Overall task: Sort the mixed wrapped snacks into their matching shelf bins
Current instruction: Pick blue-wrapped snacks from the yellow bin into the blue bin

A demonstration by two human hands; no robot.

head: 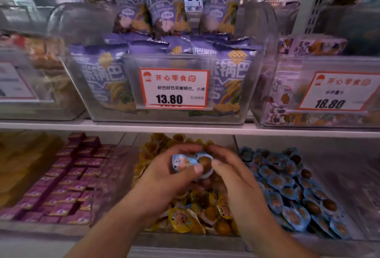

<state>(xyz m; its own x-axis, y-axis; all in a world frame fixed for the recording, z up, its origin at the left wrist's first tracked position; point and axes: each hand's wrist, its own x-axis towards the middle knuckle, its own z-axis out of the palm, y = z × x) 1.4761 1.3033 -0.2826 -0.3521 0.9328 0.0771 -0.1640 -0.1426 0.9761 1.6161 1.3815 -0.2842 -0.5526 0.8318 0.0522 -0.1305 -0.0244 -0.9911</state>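
Two blue-wrapped snacks (192,163) sit between my hands, over the bin of yellow-wrapped snacks (197,212) where they do not belong. My left hand (164,177) curls round them, thumb pressed along their near edge and the other fingers wrapped over the far side. One shows its printed blue lid to the left; the other shows its brown round side to the right, so together they lie with their long axis running left to right across my grip. My right hand (232,173) comes in from the right with fingers bent, the thumb tip touching the brown-sided one; whether it pinches the wrapper I cannot tell.

What matters is which way their home lies: the bin of blue-wrapped snacks (292,191) is to the right of my fingers, just beyond my right hand, with a clear divider (236,144) between the two bins. My right hand is nearer to it, so I judge the snacks should pass to that hand and go rightward over the divider.
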